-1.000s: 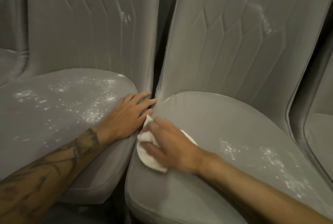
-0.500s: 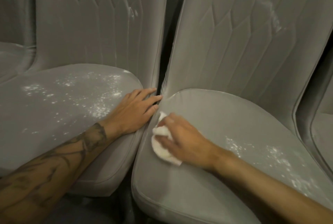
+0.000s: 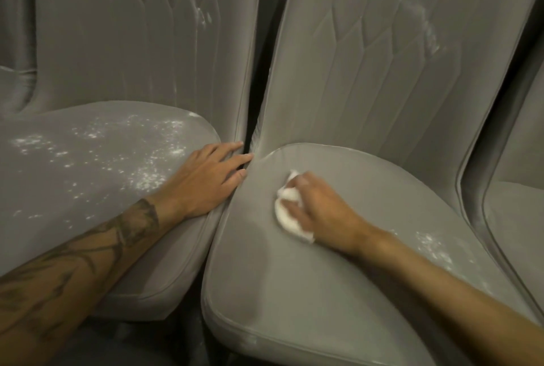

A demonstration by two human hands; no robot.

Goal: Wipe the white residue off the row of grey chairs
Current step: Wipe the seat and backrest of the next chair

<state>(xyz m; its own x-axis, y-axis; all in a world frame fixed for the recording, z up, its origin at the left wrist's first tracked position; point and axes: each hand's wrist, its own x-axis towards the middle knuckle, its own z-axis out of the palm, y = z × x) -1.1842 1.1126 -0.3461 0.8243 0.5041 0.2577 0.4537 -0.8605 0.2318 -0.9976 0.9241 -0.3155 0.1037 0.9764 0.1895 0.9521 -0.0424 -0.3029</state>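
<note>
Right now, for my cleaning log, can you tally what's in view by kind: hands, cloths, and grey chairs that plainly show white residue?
Hands: 2 (left hand, right hand)
Cloths: 1 (white cloth, held by the right hand)
Chairs with residue: 2 (left chair, middle chair)
Total: 5

white cloth (image 3: pixel 287 222): partly hidden under the right hand (image 3: pixel 322 212)
right hand: fingers a bit blurry
chair backs (image 3: pixel 147 27): tops cut off by the top edge
far right chair (image 3: pixel 521 218): mostly cut off at the side
</note>
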